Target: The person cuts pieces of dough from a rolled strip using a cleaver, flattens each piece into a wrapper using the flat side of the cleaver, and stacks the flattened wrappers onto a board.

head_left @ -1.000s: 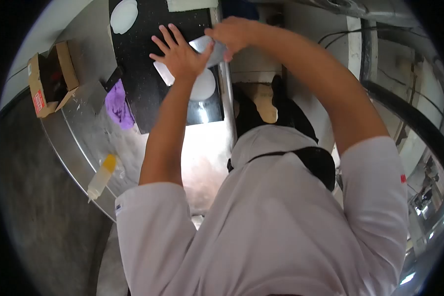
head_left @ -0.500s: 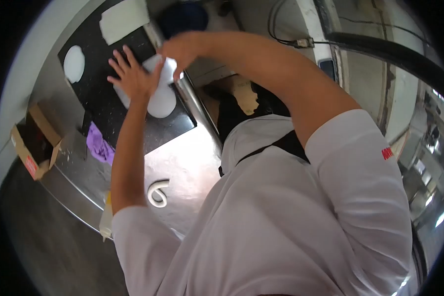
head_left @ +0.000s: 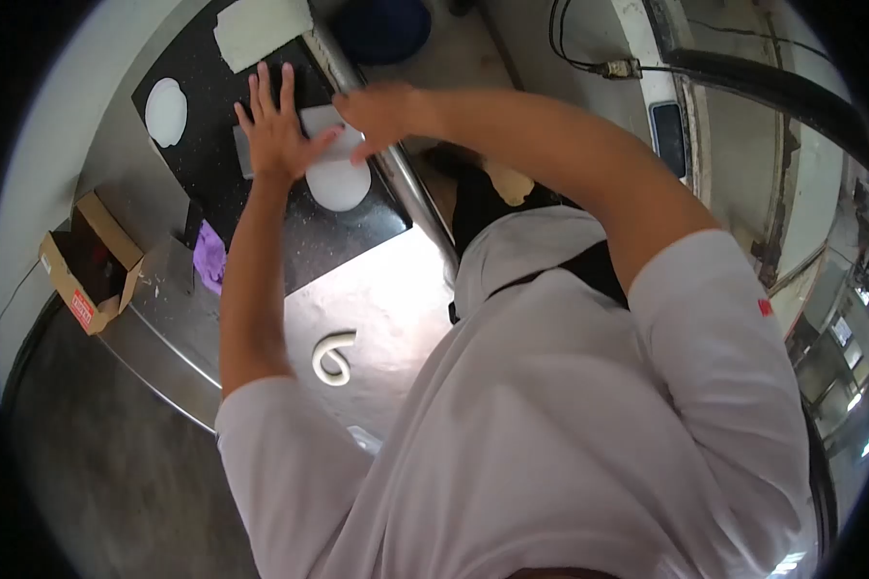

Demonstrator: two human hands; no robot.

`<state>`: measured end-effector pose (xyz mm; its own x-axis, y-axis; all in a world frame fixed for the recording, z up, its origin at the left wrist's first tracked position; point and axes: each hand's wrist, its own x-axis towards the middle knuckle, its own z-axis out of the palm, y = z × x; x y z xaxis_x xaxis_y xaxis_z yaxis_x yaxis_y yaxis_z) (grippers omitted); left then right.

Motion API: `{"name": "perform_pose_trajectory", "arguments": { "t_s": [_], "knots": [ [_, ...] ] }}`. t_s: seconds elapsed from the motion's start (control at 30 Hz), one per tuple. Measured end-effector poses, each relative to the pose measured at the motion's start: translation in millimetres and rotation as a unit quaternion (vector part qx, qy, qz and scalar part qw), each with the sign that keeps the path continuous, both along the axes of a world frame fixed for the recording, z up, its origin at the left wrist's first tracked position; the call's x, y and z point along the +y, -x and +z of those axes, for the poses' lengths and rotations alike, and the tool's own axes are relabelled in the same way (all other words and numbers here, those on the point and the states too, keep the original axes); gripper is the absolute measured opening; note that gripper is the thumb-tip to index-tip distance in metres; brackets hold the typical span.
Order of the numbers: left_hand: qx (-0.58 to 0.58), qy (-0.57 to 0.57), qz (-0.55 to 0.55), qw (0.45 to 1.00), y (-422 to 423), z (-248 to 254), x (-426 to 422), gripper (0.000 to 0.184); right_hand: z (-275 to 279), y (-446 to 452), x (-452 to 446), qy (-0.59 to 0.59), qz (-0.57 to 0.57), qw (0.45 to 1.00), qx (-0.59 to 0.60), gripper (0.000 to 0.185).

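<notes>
My left hand (head_left: 278, 135) lies flat with its fingers spread over a grey, partly see-through flat piece (head_left: 321, 121) on the black board (head_left: 348, 246). My right hand (head_left: 381, 118) is at the board's edge beside it, slightly blurred, thumb apart from the fingers, with nothing visible in it. Just below both hands is a white round flat disc (head_left: 340, 185); I cannot tell its material. Another white round piece, perhaps a small stack (head_left: 166, 113), sits farther left on the board. A white, dough-like rope (head_left: 334, 359) lies curled on the metal tabletop (head_left: 377, 318).
A white folded cloth or sheet (head_left: 261, 31) is at the board's far end. A purple cloth (head_left: 209, 259) and an opened cardboard box (head_left: 92, 265) stand to the left. A metal rail (head_left: 410, 198) edges the table. A dark blue tub (head_left: 386, 29) and a phone (head_left: 668, 140) are to the right.
The whole view has shifted slightly right. My left hand's fingers now point more straight ahead, and both hands stay close to the grey piece. The disc and curled rope keep their places.
</notes>
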<state>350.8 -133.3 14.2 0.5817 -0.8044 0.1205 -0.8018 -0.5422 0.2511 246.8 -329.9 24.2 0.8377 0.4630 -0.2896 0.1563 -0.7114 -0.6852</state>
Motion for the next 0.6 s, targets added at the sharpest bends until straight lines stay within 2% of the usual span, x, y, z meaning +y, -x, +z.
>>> {"name": "perform_pose_trajectory", "arguments": {
  "t_s": [0.03,0.1,0.17,0.23,0.3,0.33,0.4,0.47,0.57,0.6],
  "knots": [
    [-0.002,0.005,0.003,1.000,12,-2,-3,0.121,1,4,-9,-0.002,0.003,1.000,0.023,0.090],
    [-0.007,-0.052,0.015,0.998,39,-5,4,0.121,-4,24,-9,-0.022,-0.002,1.000,-0.004,0.089],
    [-0.011,-0.046,0.027,0.999,26,-7,-5,0.120,-3,18,-8,-0.006,-0.024,0.997,0.078,0.089],
    [-0.038,-0.022,0.012,0.999,3,-2,-5,0.119,-10,-2,-3,-0.037,-0.034,0.998,0.040,0.089],
    [-0.043,0.006,0.002,0.999,-23,-8,-5,0.116,5,-32,-11,0.035,-0.037,0.998,0.044,0.092],
    [-0.041,0.006,0.004,0.999,-23,-8,-6,0.116,5,-29,-10,0.032,-0.033,0.998,0.043,0.092],
    [-0.024,0.003,0.009,1.000,-6,-11,-14,0.115,-1,-28,-28,-0.006,0.031,0.998,0.053,0.094],
    [-0.005,0.014,0.026,1.000,22,-14,-15,0.114,-9,-9,-36,0.007,0.035,0.999,0.038,0.094],
    [-0.077,0.046,0.026,0.996,-9,-16,-19,0.109,-24,-41,-44,-0.043,0.065,0.996,-0.039,0.087],
    [-0.096,-0.028,0.057,0.993,-16,-3,-19,0.098,-37,-51,-42,-0.081,0.061,0.993,-0.061,0.085]
  ]
}}
